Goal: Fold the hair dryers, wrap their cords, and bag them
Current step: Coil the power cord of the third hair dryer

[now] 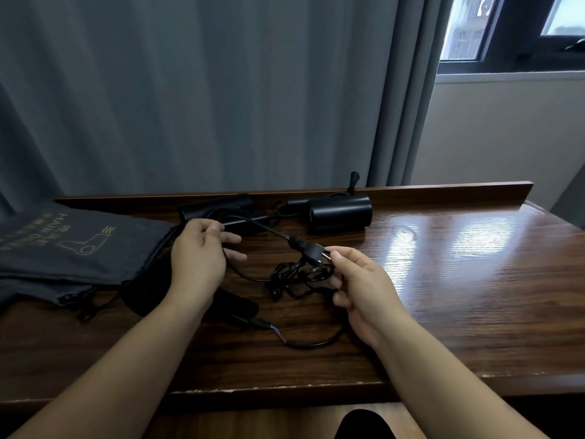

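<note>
On the wooden desk (443,280) there are three black hair dryers: one (338,213) at the back right, one (215,210) at the back left, and one (234,307) near the front, partly hidden under the left arm. One plug (308,250) is visible, and one tangled cord bundle (297,277). Two grey drawstring bags (79,248) lie on the left; a dark third one is uncertain. Two hands are in view: left hand (198,258) and right hand (364,286).

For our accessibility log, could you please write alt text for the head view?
A person's right hand pinches a black plug while the left hand holds its cord above a wooden table. A tangled cord bundle lies between the hands; a black hair dryer lies behind, a grey bag at left.
</note>
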A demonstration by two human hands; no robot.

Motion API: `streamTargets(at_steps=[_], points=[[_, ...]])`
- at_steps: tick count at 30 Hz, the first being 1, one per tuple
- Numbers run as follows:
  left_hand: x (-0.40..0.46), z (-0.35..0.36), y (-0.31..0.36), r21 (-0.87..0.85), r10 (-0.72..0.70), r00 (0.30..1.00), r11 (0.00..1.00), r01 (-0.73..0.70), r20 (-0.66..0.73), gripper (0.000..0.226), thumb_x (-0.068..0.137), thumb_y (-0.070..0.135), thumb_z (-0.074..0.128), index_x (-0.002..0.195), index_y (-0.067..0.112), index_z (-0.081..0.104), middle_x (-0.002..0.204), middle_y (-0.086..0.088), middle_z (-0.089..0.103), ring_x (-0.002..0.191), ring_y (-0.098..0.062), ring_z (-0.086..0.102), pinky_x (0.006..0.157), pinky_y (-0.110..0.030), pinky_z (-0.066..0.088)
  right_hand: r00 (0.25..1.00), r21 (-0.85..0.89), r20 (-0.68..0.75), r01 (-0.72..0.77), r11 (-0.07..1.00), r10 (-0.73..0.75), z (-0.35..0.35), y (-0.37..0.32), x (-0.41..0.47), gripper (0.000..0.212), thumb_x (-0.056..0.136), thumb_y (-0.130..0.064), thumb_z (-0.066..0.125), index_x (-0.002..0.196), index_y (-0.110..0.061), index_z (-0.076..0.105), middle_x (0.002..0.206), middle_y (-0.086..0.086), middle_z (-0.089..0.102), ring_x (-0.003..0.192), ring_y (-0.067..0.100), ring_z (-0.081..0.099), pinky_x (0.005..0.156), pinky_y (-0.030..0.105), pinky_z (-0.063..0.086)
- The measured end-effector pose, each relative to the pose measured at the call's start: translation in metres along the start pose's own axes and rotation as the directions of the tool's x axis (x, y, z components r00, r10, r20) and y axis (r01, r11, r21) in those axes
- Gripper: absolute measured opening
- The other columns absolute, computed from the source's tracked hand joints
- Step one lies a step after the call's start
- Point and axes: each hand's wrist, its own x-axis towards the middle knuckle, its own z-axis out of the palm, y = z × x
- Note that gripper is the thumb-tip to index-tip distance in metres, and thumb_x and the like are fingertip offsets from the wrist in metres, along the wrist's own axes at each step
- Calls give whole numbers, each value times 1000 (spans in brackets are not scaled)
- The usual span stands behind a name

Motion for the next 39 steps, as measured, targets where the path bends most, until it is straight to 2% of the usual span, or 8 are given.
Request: streamTargets(at_steps=[9, 13, 20, 24, 27, 31, 34, 39], points=[[8, 6, 8, -265, -168, 985, 949, 170, 29, 18, 111, 21, 31, 113, 11, 46, 98, -18, 71, 75, -30, 75, 52, -28, 60, 988, -94, 53, 149, 984, -145, 2, 0, -5, 27, 92, -6, 47, 78, -21, 64, 78, 3, 53, 61, 8, 44, 49, 20, 31], [12, 10, 3, -161, -145, 980, 973, 167, 139, 33, 108, 18, 40, 140, 8, 45, 133, -17, 60, 96, -20, 71, 71, -27, 60, 834, -488, 338, 551, 677, -435, 5, 5, -19, 26, 84, -15, 52, 64, -22, 67, 89, -8, 66, 90, 11, 65, 77, 17, 45], [-12, 2, 3, 529, 110, 962, 816, -232, 251, 76, 100, 25, 56, 159, 31, 9, 168, 4, -2, 153, -18, 9, 120, -40, 22, 612, -571, 595, 778, 262, -521, 12, 11, -30, 25, 92, -17, 55, 73, -18, 71, 92, -12, 62, 87, 9, 61, 77, 18, 46], [-19, -2, 0, 576, 408, 810, 569, -587, 422, 61, 94, 30, 59, 151, 28, 38, 150, 3, 37, 141, -17, 28, 118, -44, 27, 505, -581, 610, 809, 89, -610, 16, 13, -31, 24, 92, -15, 57, 74, -13, 71, 94, -8, 63, 84, 10, 55, 76, 20, 46], [-22, 3, 1, 583, 156, 785, 586, -563, 600, 72, 95, 48, 56, 155, 40, 19, 136, 17, 51, 134, -9, 37, 117, -37, 17, 430, -548, 614, 836, 36, -662, 16, 8, -34, 23, 92, -13, 57, 78, -11, 75, 101, -1, 65, 92, 8, 55, 84, 15, 41], [-14, 11, 4, 587, 127, 785, 594, -550, 607, 28, 98, 46, 54, 126, 43, 53, 106, 17, 63, 115, -9, 52, 111, -35, 25, 399, -501, 680, 865, 8, -616, 11, 3, -32, 23, 89, -11, 57, 75, -10, 74, 97, -1, 66, 98, 10, 54, 87, 17, 41], [-13, 16, 9, 568, 37, 753, 633, -526, 657, 49, 94, 50, 58, 141, 40, 46, 131, 17, 59, 131, -10, 46, 116, -38, 21, 428, -492, 674, 868, 66, -602, 5, -3, -32, 25, 89, -12, 55, 72, -11, 73, 99, -3, 65, 103, 9, 55, 88, 18, 41], [-19, 23, 17, 178, 64, 808, 962, -206, 586, 17, 100, 26, 54, 110, 32, 67, 98, 10, 76, 99, -6, 69, 101, -43, 46, 380, -420, 777, 907, 36, -501, 7, -4, -36, 21, 90, -13, 58, 78, -11, 76, 109, 0, 70, 114, 18, 57, 97, 26, 45]])
